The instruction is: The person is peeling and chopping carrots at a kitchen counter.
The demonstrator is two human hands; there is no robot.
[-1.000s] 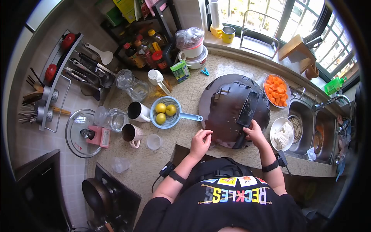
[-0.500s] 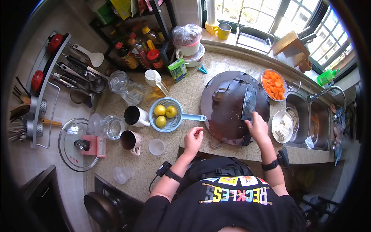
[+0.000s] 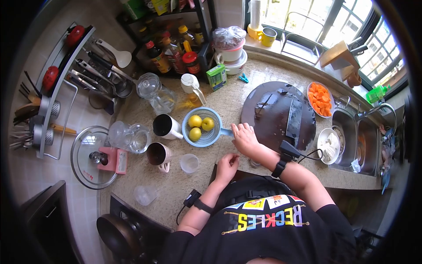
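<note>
My right hand [image 3: 245, 139] reaches across to the left, its fingers closed over the handle end of a light-blue colander [image 3: 190, 140]. That end is hidden under the fingers. Yellow-green round fruits [image 3: 194, 133] lie in the colander's bowl. Close to the counter's front edge, my left hand [image 3: 227, 169] is loosely curled, and nothing shows in it. A cleaver [image 3: 293, 118] with a wide dark blade lies on the round, wet, dark cutting board [image 3: 267, 116], right of my right hand.
Beyond the board are a plate of cut carrots [image 3: 320, 100], a bowl of white pieces [image 3: 329, 146] and the sink [image 3: 368, 152]. Mugs [image 3: 163, 126], a clear cup [image 3: 189, 163] and glass jugs [image 3: 160, 99] stand left. Bottles [image 3: 157, 57] line the back.
My right hand has let go of the cleaver, left it on the board and moved left to the colander's handle. My left hand has dropped lower, towards my body. The view has shifted slightly.
</note>
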